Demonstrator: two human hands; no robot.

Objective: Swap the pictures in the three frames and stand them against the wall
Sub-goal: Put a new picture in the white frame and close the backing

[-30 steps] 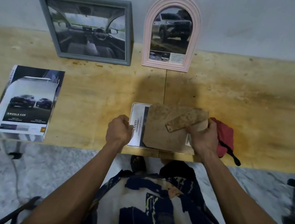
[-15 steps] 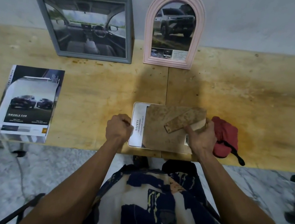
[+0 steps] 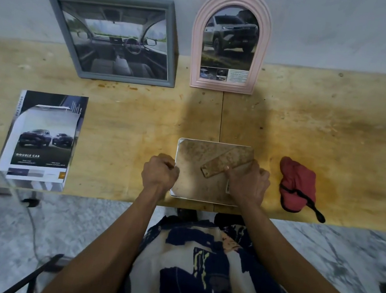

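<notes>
A white frame [image 3: 172, 193] lies face down near the table's front edge, its brown backing board [image 3: 193, 168] filling it, with the brown stand flap [image 3: 224, 164] slanting across. My left hand [image 3: 159, 172] is curled at the frame's left edge. My right hand [image 3: 247, 182] grips the frame's right side, thumb on the flap. A grey frame [image 3: 117, 39] with a car-interior picture and a pink arched frame [image 3: 230, 42] with a truck picture lean against the wall.
Loose car brochures [image 3: 43, 137] are stacked on the wooden table [image 3: 325, 130] at the left, overhanging the front edge. A red cloth pouch [image 3: 297, 184] with a black cord lies right of the white frame. A cable runs along the floor under the table.
The backing board slid left and now covers the picture strip that showed at the frame's left side. My right hand moved left, away from the red pouch.
</notes>
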